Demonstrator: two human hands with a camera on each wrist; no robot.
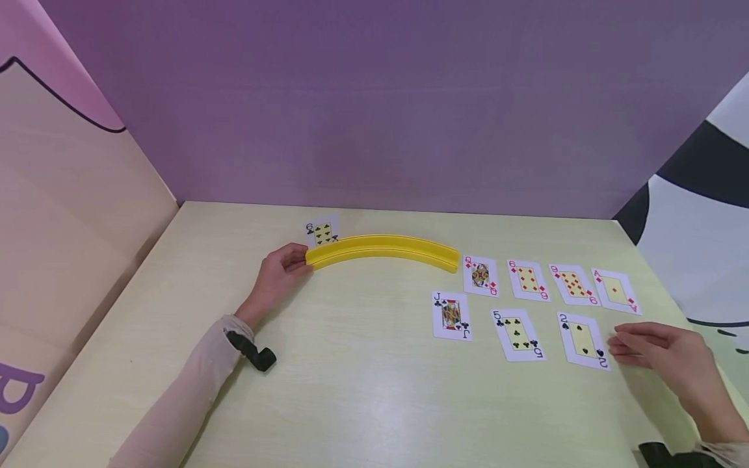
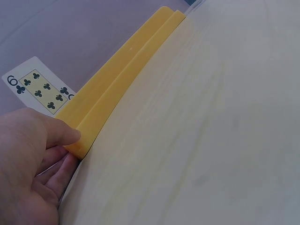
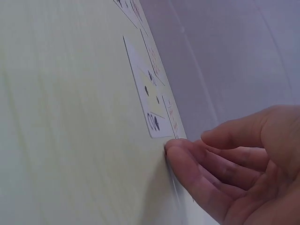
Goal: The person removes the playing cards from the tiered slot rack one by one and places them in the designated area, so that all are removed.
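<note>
Left hand (image 1: 279, 270) holds curved yellow card rack (image 1: 383, 250), one card standing

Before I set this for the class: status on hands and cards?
Left hand grips yellow card holder end. Right hand open, fingertips beside two of spades. Six of clubs stands in holder. Nothing between.

Head view looks down and forward over the whole table (image 1: 351, 390). Left wrist camera sits low and close behind the left hand (image 2: 28, 164), sighting along the yellow rack (image 2: 117, 79), which the head view shares (image 1: 383, 250). Right wrist camera skims the tabletop, close by the right hand (image 3: 234, 164), sharing the two of spades (image 3: 150, 93) (image 1: 582, 341).
</note>
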